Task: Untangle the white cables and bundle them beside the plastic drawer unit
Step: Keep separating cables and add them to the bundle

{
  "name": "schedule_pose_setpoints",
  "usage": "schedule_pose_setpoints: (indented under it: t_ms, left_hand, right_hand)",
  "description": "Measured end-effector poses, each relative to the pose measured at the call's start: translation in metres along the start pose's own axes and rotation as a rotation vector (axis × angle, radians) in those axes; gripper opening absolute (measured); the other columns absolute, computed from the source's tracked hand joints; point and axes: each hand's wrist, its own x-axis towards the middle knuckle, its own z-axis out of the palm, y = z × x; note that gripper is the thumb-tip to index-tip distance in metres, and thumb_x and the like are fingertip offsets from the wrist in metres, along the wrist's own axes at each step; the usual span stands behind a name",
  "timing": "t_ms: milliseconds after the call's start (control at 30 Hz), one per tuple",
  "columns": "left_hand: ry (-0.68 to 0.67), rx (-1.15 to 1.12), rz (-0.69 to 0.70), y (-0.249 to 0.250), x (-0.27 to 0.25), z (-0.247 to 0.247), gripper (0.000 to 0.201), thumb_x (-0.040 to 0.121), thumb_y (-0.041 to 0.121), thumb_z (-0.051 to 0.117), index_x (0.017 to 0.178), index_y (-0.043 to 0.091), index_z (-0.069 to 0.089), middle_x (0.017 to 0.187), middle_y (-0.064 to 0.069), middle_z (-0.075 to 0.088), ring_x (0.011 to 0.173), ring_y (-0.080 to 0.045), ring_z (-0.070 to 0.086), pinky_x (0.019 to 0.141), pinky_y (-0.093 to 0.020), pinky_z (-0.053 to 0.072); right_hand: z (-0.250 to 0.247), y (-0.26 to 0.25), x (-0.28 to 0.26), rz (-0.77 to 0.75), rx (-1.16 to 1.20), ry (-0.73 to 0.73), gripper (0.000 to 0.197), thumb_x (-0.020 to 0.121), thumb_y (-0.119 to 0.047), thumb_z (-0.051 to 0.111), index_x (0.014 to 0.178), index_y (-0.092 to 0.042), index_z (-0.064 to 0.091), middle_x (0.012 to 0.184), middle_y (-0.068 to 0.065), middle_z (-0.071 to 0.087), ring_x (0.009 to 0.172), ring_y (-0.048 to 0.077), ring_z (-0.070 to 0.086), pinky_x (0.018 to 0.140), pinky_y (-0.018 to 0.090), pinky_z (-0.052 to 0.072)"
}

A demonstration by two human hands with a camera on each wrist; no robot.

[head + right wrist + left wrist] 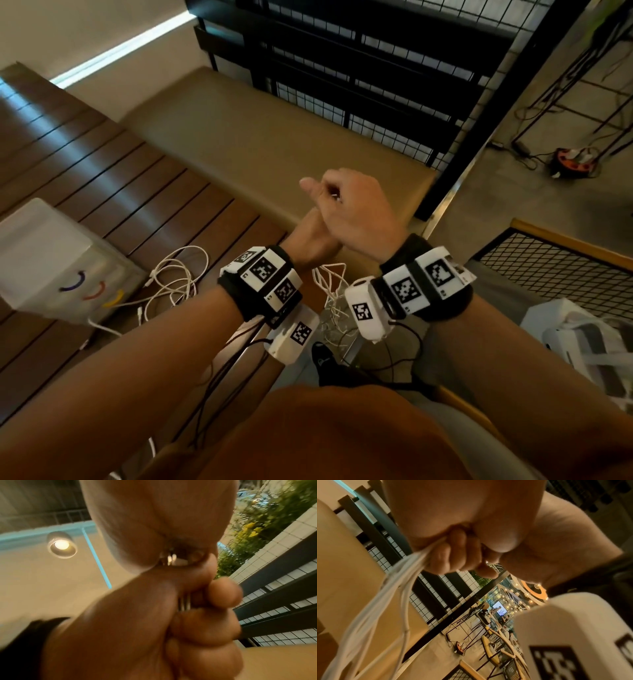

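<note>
Both hands are raised together over the tan bench (257, 137). My right hand (346, 209) is curled in a fist on top of my left hand (308, 236), which is mostly hidden under it. Both grip the same bunch of white cables (330, 291), which hangs in tangled loops below the wrists. In the left wrist view my left hand (453, 553) clenches several strands (393, 585) that trail down. My right hand (145, 520) pinches cable ends (171, 559). A second loose pile of white cables (171, 277) lies on the slatted floor beside the translucent plastic drawer unit (44, 253).
A black mesh railing (376, 68) stands behind the bench. Dark wooden slats (102, 171) cover the floor on the left. An orange cable reel (575, 161) lies far right, a mesh-topped frame (548, 260) near right, and white items (582, 342) below it.
</note>
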Motion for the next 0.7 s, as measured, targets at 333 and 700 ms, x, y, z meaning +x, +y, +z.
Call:
schedule_pose_setpoints:
  t_ms: [333,700]
  left_hand:
    - [-0.133,0.161,0.015,0.001,-0.005,-0.014,0.024,0.097,0.004,0.047,0.114,-0.011,0.055,0.109,-0.022,0.059,0.093,-0.019,0.052,0.064,-0.003,0.033]
    - [0.133,-0.478,-0.153,0.02,0.002,-0.036,0.039,0.1,0.023,0.047,0.062,0.016,0.044,0.043,0.008,0.039,0.037,-0.006,0.034,0.041,-0.019,0.028]
  right_hand:
    - [-0.012,-0.007,0.01,-0.038,0.088,-0.306,0.054,0.101,-0.053,0.024,0.096,-0.026,0.071,0.101,-0.013,0.067,0.098,0.002,0.06,0.096,0.036,0.047]
    - [0.017,0.031,0.004,0.302,0.862,-0.379,0.072,0.096,-0.065,0.013,0.109,-0.018,0.065,0.095,0.015,0.071,0.082,0.023,0.068,0.075,0.034,0.056]
